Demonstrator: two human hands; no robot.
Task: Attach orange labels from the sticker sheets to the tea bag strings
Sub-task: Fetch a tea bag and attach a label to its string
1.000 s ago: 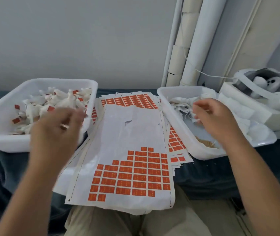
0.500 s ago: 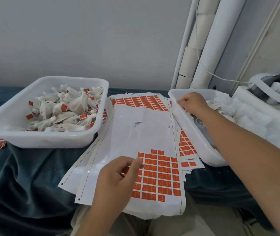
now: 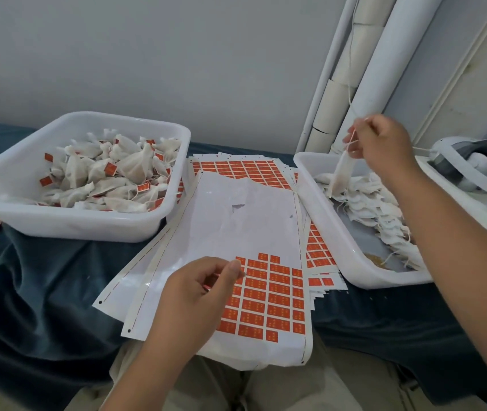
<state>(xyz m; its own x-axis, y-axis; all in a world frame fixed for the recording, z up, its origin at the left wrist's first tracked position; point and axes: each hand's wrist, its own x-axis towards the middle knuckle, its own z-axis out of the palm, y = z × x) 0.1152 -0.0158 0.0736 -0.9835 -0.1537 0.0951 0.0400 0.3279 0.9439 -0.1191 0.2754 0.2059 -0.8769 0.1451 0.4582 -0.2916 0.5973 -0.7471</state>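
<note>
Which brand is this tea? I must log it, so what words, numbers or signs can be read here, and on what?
Nothing here can be read.
Orange labels on the top sticker sheet: pale print on each, too small to read.
Labels on the tea bags in the left tray: blurred, unreadable.
Tea bag hanging from the right hand: no label, no print seen.
Right tray, white headset: no lettering visible.

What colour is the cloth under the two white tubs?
Dark teal-blue cloth, clearest in the head view.
</note>
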